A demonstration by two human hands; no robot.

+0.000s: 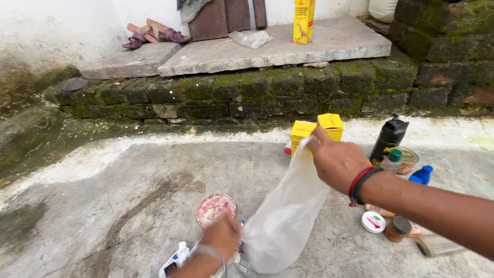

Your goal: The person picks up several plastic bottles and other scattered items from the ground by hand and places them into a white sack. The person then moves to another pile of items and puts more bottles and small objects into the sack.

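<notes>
Head view: at the left, the left hand [222, 236] is low over the concrete floor [103, 206], fingers curled shut on small packets [177, 257] beside a round red-patterned lid [216, 208]; what exactly it grips is partly hidden. Just right of it hangs a clear plastic bag [285, 216], its bottom resting on the floor. The right hand [337, 162] pinches the bag's upper rim closed between its fingers and holds it up. The bag looks thin, limp and light, likely slippery, and would collapse unless held by the rim; a two-point hold on the mouth would keep it open. Behind stand two yellow boxes [316, 131]; further right are a black bottle [388, 139], a tin [408, 160], a blue cap [422, 175] and small jars [397, 229].
</notes>
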